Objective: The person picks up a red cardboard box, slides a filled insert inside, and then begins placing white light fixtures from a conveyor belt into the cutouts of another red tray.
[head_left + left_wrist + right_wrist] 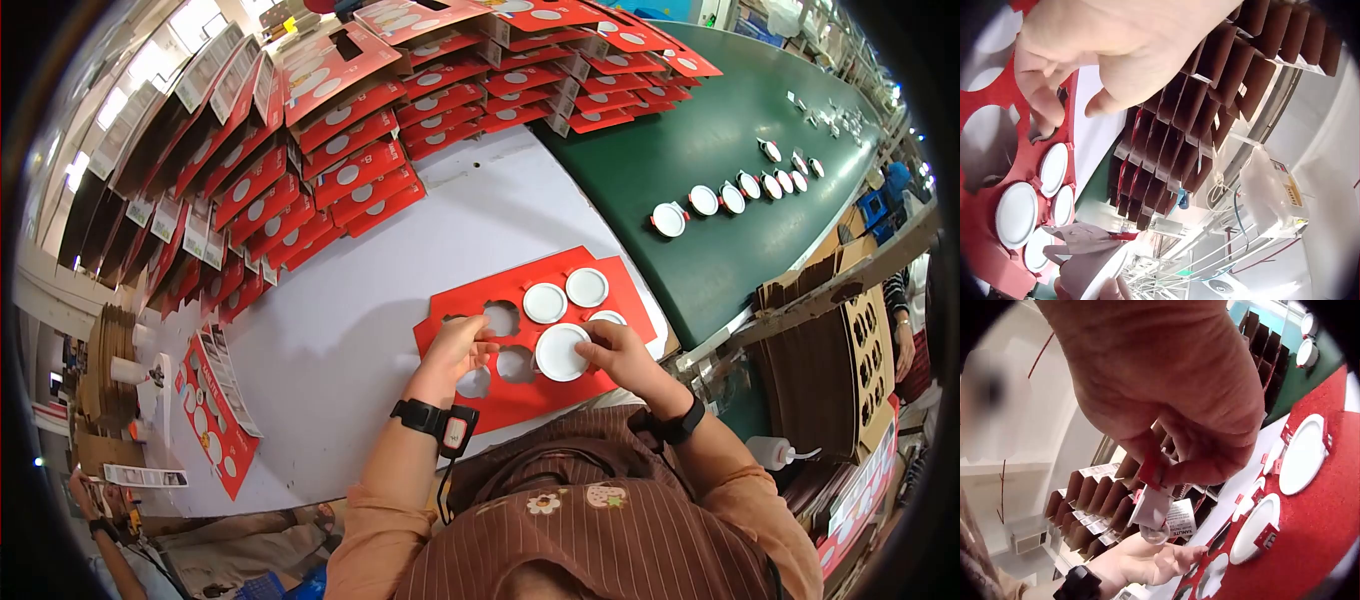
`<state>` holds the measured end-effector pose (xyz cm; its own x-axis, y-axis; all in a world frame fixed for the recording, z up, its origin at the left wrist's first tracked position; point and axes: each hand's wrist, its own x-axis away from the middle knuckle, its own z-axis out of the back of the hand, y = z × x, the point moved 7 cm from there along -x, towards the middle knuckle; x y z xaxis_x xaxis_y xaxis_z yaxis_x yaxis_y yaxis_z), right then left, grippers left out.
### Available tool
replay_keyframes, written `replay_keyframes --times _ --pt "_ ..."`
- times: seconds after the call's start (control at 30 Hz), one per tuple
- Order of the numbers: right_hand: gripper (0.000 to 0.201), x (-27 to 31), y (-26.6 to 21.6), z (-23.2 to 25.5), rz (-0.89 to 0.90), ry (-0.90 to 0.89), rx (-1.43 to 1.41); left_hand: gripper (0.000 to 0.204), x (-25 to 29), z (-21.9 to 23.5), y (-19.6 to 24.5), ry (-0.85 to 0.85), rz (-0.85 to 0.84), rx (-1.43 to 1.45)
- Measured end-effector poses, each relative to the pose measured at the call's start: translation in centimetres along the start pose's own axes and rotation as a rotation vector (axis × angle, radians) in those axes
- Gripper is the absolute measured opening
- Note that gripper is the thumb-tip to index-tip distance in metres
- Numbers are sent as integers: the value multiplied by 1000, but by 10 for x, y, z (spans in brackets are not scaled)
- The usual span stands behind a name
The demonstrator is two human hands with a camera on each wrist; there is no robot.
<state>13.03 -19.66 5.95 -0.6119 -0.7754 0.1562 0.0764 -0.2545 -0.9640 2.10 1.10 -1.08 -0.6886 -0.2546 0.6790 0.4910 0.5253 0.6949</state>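
Holding: your right grip (622,356) pinches one white disc (560,353), thumb across its face, above the red card (530,402) on the white bench (300,360). Your left grip (460,345) holds nothing that shows; its fingers are loosely bent, thumb apart, fingertips at the edge of a cut-out hole.

Risks, judged from this moment:
1. The disc may slip, since a smooth face gives your thumb little purchase; it could drop onto the seated discs (545,302) just beside it.
2. The red tab (1150,465) on the disc may snag a hole (514,364) if you bring it in tilted, creasing or tearing the card.
3. The paper label (1182,519) hanging by the disc may get trapped between rim and card.
4. Pushing down without backing may bow the sheet and loosen its neighbours; your left fingertips could also be in the way.

Materials: card flat, red, thin-looking, its holes round with notched edges. Disc matt white with a raised rim and a boxy back, probably plastic; weight cannot be told. Beyond, cartons (340,75) show red print, with brown insides in the left wrist view. Loose discs (703,200) lie on a smooth green surface (660,130).
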Motion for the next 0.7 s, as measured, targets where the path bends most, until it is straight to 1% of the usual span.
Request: replay_keyframes --times 0.07,0.1,0.17,0.2,0.27,0.3,0.37,0.4,0.47,0.5,0.6,0.63,0.7 --pt "25 -4 2 1 -52 -5 -39 25 -6 15 -8 177 -15 0" --pt "25 -6 2 1 -49 -10 -38 25 -7 17 -14 181 -18 4" --pt "25 -8 7 2 -85 11 -103 22 -2 27 -15 291 -114 -7" --pt "24 -10 9 3 -94 22 -95 22 -3 30 -16 294 -112 -6" --pt "23 -12 3 -2 -118 9 -101 20 -5 22 -19 162 -37 111" --pt "21 -14 0 -4 -133 1 -106 20 -6 24 -18 163 -38 114" --pt "22 -23 4 -9 -132 20 -89 17 -7 22 -15 118 11 91" --pt "23 -28 2 -10 -112 33 -70 17 -6 21 -15 115 10 91" --pt "25 -37 5 -14 -59 76 -64 14 6 9 -11 45 29 11" --pt "25 -40 7 -17 -60 76 -64 14 6 9 -14 44 30 10" --pt "30 -48 10 -22 1 133 251 17 11 7 -25 36 4 62" --pt "30 -48 9 -26 -3 129 252 20 14 5 -27 32 0 75" --pt "32 -47 -1 -30 49 210 354 23 19 2 -31 30 -2 93"
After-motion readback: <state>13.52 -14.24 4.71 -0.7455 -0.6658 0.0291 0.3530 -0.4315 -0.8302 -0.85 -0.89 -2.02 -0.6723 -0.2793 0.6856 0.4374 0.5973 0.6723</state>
